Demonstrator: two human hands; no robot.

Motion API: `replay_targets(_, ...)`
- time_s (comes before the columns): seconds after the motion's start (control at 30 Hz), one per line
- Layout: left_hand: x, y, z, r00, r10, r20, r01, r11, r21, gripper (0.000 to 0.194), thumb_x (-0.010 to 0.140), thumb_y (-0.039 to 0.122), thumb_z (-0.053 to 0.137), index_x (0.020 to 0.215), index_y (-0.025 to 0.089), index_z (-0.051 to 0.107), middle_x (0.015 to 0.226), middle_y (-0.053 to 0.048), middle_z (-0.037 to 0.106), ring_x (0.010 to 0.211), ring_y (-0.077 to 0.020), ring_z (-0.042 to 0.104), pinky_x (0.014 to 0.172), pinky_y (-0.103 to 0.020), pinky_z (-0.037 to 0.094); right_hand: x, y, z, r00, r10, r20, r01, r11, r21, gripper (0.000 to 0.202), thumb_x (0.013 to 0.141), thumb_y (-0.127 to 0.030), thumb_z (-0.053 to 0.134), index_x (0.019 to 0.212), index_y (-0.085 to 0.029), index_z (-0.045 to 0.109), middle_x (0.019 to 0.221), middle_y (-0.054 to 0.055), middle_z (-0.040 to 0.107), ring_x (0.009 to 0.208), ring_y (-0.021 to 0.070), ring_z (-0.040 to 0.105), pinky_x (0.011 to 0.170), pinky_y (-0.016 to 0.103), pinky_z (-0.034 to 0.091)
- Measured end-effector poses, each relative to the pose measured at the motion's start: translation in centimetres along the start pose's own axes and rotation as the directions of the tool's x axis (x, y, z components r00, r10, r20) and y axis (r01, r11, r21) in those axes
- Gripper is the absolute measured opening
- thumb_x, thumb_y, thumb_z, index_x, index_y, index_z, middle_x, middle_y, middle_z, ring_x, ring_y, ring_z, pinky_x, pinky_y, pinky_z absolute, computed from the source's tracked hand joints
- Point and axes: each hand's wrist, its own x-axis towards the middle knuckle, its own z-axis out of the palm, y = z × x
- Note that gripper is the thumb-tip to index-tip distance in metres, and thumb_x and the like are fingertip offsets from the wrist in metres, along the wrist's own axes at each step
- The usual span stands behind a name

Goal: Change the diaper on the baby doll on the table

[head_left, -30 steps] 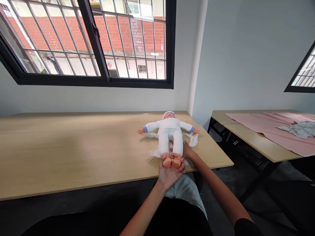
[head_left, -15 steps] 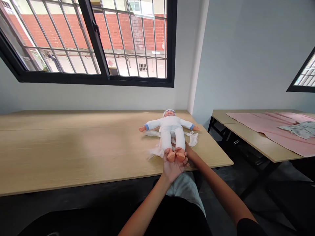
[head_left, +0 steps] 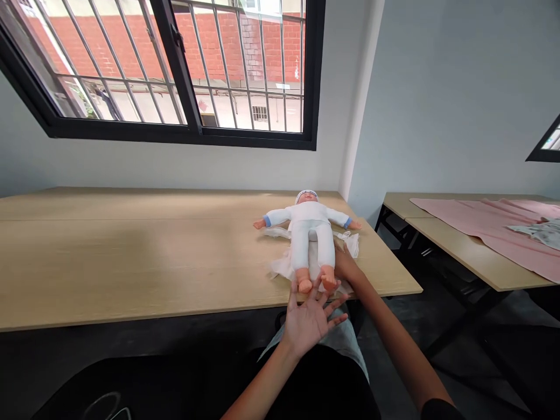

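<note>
A baby doll (head_left: pixel 310 217) in a white suit with blue cuffs and a patterned cap lies on its back, arms spread, feet towards me. Beneath its hips and legs is a spread white diaper (head_left: pixel 282 265), its side tabs showing on both sides. My left hand (head_left: pixel 306 321) is palm up with fingers spread, just below the doll's feet at the table's front edge; its fingertips reach the feet. My right hand (head_left: pixel 347 265) lies beside the doll's leg on the right, over the diaper, fingers stretched forward and partly hidden.
The doll lies near the right end of a wooden table (head_left: pixel 153 262). A second table (head_left: pixel 476 256) to the right bears a pink cloth (head_left: pixel 476 221) and a patterned grey-white cloth (head_left: pixel 540 232). A barred window (head_left: pixel 258 140) is above; a dark chair (head_left: pixel 131 385) stands lower left.
My left hand has let go of the doll's feet, drawn back towards me and spread its fingers. The doll's legs have come down. My right hand has come out from under the legs to their side.
</note>
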Motion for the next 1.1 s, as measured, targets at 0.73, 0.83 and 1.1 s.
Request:
replay_targets(0.73, 3.2, 9.6, 1.6, 0.823, 0.568, 0.012, 0.243, -0.371, 0.896, 0.066, 0.075, 0.022, 0.065, 0.140, 0.024, 0.053, 0.131, -0.011, 0.047, 0.100, -0.0253, 0.065, 0.094, -0.041, 0.051, -2.5, -2.4, -2.0, 0.948, -0.317, -0.007, 0.317, 0.945, 0.083, 0.036, 0.103, -0.029, 0.038, 0.120, -0.019, 0.068, 0.094, 0.006, 0.076, 0.105, 0.0225, 0.067, 0.118, 0.050, 0.028)
replay_targets(0.83, 2.8, 11.4, 2.0, 0.844, 0.536, -0.025, 0.218, -0.300, 0.928, 0.065, 0.071, 0.017, 0.065, 0.135, 0.025, 0.060, 0.121, -0.008, 0.054, 0.105, -0.0262, 0.063, 0.097, -0.039, 0.049, -2.5, -0.6, -4.0, 0.962, -0.258, 0.086, 0.258, 0.966, 0.014, 0.032, 0.098, -0.027, 0.048, 0.121, -0.018, 0.069, 0.090, 0.007, 0.074, 0.099, 0.0242, 0.066, 0.107, 0.044, 0.039)
replay_targets(1.1, 2.7, 15.0, 2.3, 0.933, 0.313, -0.178, 0.180, 0.023, 0.983, 0.073, 0.067, 0.020, 0.071, 0.139, 0.027, 0.058, 0.137, -0.008, 0.059, 0.120, -0.0298, 0.057, 0.098, -0.037, 0.048, -2.6, 0.3, -5.0, 0.973, -0.098, 0.208, 0.157, 0.944, -0.292, 0.050, 0.084, -0.013, 0.060, 0.133, -0.023, 0.061, 0.096, 0.008, 0.068, 0.102, 0.0256, 0.061, 0.095, 0.038, 0.037)
